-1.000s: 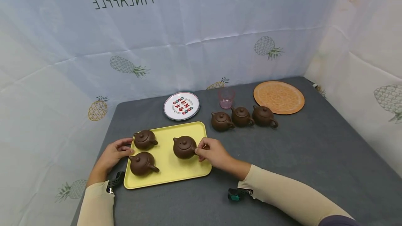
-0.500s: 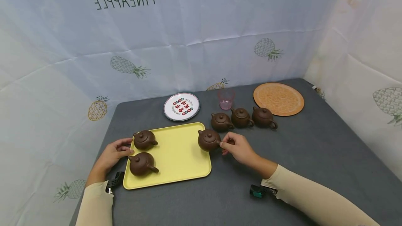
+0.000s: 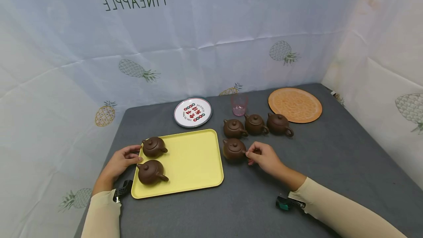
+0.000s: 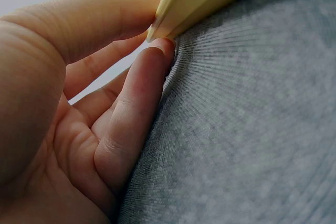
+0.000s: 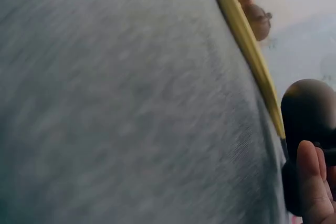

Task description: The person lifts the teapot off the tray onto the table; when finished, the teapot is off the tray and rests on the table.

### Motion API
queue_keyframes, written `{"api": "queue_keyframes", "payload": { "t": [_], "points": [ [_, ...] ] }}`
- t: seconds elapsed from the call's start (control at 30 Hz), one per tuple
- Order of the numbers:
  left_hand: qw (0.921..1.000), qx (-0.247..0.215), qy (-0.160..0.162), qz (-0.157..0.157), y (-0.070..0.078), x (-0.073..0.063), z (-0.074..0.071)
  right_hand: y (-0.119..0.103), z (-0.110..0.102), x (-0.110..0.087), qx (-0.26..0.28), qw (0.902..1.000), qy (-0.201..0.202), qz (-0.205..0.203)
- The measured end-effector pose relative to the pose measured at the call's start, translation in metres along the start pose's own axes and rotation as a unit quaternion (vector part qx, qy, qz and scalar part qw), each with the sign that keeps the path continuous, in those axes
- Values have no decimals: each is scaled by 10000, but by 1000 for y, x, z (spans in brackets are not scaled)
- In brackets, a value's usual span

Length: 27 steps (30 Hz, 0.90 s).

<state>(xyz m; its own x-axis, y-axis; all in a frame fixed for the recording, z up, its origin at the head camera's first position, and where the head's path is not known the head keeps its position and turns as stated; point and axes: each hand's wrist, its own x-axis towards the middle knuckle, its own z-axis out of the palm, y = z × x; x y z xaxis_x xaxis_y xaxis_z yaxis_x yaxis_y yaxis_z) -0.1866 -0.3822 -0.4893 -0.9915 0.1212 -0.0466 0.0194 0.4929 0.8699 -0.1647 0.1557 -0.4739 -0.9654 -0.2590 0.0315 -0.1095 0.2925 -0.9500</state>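
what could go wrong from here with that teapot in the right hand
The held teapot is close in front of the row's leftmost teapot, so the two might knock together. The right hand appears to hold it by the handle alone, so it may tip and its lid could shift. The left hand touches the yellow tray at its left edge, near two teapots on it; a jolt there might make them slide.

Site presents as a curtained booth (image 3: 380,72), evidenced by pineapple-printed cloth (image 3: 205,21) hung beyond and to either side of the left hand (image 3: 119,161) and right hand (image 3: 267,160).
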Motion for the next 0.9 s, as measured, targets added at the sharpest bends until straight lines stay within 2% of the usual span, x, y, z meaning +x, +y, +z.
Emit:
{"api": "queue_keyframes", "payload": {
  "t": [0.27,0.63,0.9],
  "points": [
    [10000,-2,0,-38,-1,1,0,4,-4,-2,-168,9996,-72,199],
    [10000,51,30,14,-2,0,1,4,-10,0,-312,9987,-343,232],
    [10000,30,-2,-16,1,0,1,-11,-20,7,-549,9984,29,-139]
  ]
}}
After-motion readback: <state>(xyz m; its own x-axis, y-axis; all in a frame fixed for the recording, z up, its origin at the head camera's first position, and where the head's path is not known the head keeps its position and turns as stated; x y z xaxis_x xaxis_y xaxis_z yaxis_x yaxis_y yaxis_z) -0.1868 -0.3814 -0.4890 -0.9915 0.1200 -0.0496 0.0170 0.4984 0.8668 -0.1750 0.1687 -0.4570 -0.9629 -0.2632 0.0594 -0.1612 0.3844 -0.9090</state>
